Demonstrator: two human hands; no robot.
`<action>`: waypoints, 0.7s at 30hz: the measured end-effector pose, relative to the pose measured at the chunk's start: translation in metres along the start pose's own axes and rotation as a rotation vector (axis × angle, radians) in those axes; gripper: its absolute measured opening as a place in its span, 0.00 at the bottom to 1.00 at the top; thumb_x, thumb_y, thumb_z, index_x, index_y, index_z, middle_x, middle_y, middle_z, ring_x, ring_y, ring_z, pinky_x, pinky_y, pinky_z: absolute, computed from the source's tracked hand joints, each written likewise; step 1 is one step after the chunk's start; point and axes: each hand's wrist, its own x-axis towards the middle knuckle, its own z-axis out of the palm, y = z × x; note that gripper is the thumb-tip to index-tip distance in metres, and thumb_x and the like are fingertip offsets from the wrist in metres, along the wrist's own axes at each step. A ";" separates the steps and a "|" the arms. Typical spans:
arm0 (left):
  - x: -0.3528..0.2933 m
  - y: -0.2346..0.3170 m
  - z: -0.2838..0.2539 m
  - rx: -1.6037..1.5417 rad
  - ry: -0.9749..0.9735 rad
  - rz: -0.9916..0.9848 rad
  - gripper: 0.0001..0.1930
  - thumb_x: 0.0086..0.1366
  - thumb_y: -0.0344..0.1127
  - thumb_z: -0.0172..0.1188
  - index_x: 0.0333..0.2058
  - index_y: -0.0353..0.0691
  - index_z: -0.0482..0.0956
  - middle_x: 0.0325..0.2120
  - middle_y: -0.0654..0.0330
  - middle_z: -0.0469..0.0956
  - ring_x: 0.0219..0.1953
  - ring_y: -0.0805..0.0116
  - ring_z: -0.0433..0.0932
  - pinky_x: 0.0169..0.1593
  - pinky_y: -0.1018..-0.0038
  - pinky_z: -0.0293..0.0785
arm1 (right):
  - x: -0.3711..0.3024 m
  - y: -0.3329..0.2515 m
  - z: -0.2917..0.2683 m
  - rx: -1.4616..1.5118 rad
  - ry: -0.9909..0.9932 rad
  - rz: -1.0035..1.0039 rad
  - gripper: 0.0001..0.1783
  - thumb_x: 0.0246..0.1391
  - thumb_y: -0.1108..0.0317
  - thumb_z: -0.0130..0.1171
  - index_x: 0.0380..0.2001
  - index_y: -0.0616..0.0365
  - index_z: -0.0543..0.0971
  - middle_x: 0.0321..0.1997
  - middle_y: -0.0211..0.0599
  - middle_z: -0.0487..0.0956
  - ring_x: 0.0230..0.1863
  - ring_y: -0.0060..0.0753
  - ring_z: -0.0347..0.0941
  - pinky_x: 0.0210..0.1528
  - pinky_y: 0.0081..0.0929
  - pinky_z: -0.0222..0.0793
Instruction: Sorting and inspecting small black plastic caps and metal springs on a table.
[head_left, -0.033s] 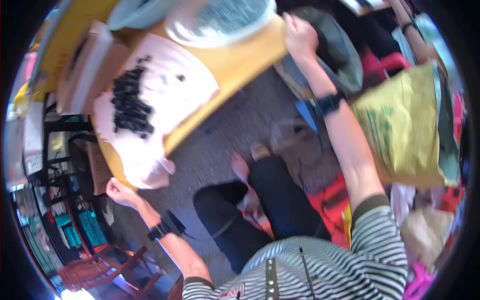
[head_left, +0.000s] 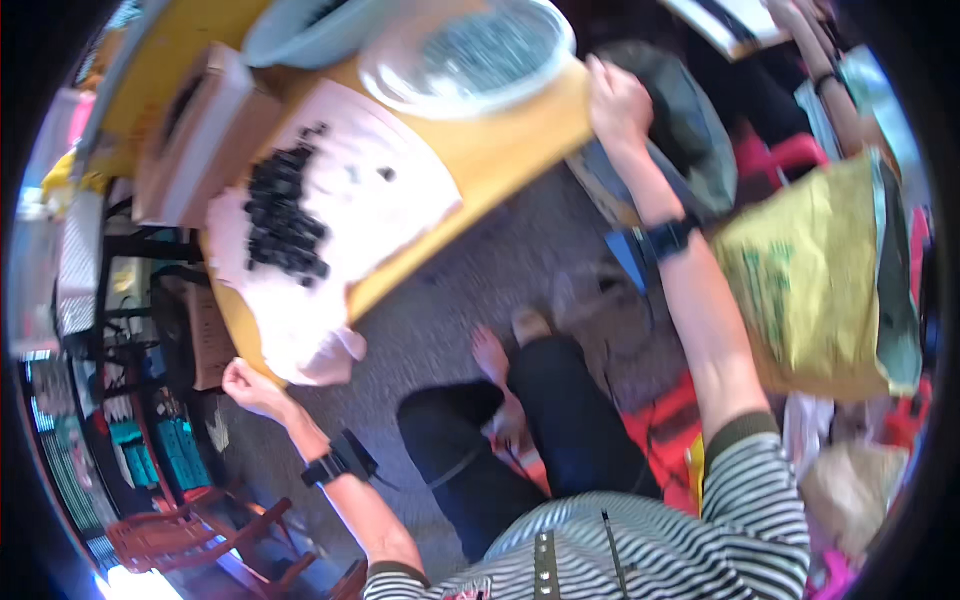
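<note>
My left hand point(head_left: 258, 387) is closed at the left front corner of the yellow table point(head_left: 500, 165), its fingers curled against the edge. At the table's right end, my right hand point(head_left: 620, 108) is closed on the edge. Between them a pale pink cloth point(head_left: 390, 220) lies on the tabletop, one crumpled end hanging over the front near my left hand. A heap of small black pieces point(head_left: 285, 220) rests on the cloth, with one piece apart from it. Nearest my right hand stands a round clear basin point(head_left: 400, 90) holding small grey pieces.
A cardboard box point(head_left: 195, 150) and a bluish basin point(head_left: 290, 45) stand on the table's far side. Right of the table are a dark sack point(head_left: 690, 130) and a yellow sack point(head_left: 810, 280). A wooden chair point(head_left: 190, 540) stands lower left. Another person's arm point(head_left: 835, 95) shows upper right.
The whole table with its contents sits slightly farther right and lower in the picture. Both hands stay closed at the table's edges.
</note>
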 end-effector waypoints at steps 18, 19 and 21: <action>-0.030 0.018 0.026 -0.120 -0.044 -0.047 0.08 0.68 0.32 0.52 0.37 0.31 0.68 0.32 0.58 0.73 0.36 0.71 0.72 0.43 0.76 0.69 | -0.011 0.007 -0.032 -0.003 0.046 0.081 0.22 0.58 0.54 0.49 0.22 0.62 0.77 0.25 0.57 0.75 0.30 0.61 0.73 0.32 0.49 0.64; -0.029 0.014 0.026 -0.115 -0.042 -0.030 0.08 0.68 0.32 0.52 0.38 0.31 0.68 0.32 0.57 0.73 0.36 0.71 0.72 0.43 0.75 0.69 | -0.011 0.006 -0.033 0.017 0.038 0.084 0.22 0.58 0.54 0.49 0.22 0.62 0.77 0.25 0.58 0.75 0.30 0.61 0.73 0.32 0.50 0.64; -0.024 0.012 0.025 -0.134 -0.040 -0.068 0.10 0.68 0.33 0.53 0.39 0.31 0.69 0.34 0.54 0.75 0.38 0.68 0.74 0.45 0.74 0.70 | -0.011 0.006 -0.029 -0.054 0.030 0.074 0.22 0.58 0.53 0.49 0.23 0.60 0.79 0.27 0.56 0.76 0.33 0.61 0.73 0.35 0.51 0.66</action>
